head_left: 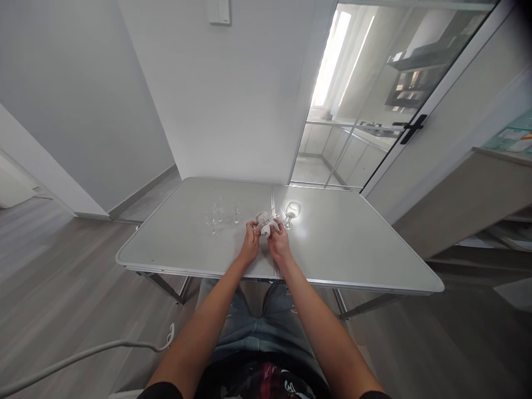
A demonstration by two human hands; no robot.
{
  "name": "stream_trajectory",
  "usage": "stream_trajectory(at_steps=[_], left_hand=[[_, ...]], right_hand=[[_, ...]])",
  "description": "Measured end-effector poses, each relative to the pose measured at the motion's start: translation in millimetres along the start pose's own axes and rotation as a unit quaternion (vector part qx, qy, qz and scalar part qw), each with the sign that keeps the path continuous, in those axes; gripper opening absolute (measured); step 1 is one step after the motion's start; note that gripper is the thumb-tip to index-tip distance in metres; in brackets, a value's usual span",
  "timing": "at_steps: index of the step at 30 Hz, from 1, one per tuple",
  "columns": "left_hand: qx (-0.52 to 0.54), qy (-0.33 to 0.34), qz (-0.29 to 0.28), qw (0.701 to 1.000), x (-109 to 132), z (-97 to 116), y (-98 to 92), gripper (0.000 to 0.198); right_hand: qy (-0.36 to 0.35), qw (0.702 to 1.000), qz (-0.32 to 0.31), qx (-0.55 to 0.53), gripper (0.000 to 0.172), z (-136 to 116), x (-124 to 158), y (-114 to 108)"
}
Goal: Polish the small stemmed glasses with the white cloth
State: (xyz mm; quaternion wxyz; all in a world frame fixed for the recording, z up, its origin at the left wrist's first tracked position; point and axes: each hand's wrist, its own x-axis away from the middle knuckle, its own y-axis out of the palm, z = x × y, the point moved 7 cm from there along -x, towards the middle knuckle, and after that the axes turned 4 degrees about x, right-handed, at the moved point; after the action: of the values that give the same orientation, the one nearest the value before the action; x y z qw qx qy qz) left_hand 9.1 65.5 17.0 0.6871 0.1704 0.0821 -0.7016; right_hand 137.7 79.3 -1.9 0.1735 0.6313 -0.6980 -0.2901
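L hand (250,239) & R hand (280,240) pinch a white bundle (265,226) b/w them, best done gently, w/ R kept clear of the goblet (293,210) just beyond.

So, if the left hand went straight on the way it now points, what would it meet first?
The left hand would likely first meet the whitish, cloth-like bundle it is holding; beyond that, depth is unclear.

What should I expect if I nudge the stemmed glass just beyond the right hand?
The stemmed glass would probably tip easily, its wide bowl sitting high on a narrow stem. It looks fragile, being clear and glass-like, and its smooth, shiny bowl may feel slippery.
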Motion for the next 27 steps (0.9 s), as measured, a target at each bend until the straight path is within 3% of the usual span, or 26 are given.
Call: stream_trajectory(at_steps=[3,5,9,13,17,21,27], left_hand=[[-0.029,0.035,-0.020,0.999,-1,3,1.5,0.047],[-0.042,0.038,-0.029,0.998,-2,0,2.4,0.047],[-0.016,-0.032,-0.034,0.999,-4,-19,3.9,0.051],[0.020,-0.080,-0.009,0.997,-5,-29,1.3,0.059],[0.012,-0.049,0.004,0.999,-4,-15,-1.1,0.051],[-0.034,-0.001,-0.036,0.999,-2,0,3.6,0.037],[-0.036,-0.002,-0.036,0.999,-5,-3,3.0,0.042]], right_hand=[[0.007,0.999,-0.020,0.034,0.054,4,2,5],[-0.003,0.999,-0.001,0.054,0.057,3,2,4],[-0.044,0.996,0.030,0.065,0.058,-6,2,0],[-0.019,0.997,0.005,0.074,0.058,-3,3,5],[-0.034,0.993,0.018,0.113,0.057,-5,4,5],[-0.052,0.988,0.069,0.126,0.054,-7,4,-3],[-0.017,0.989,0.069,0.131,0.041,-2,4,-4]])
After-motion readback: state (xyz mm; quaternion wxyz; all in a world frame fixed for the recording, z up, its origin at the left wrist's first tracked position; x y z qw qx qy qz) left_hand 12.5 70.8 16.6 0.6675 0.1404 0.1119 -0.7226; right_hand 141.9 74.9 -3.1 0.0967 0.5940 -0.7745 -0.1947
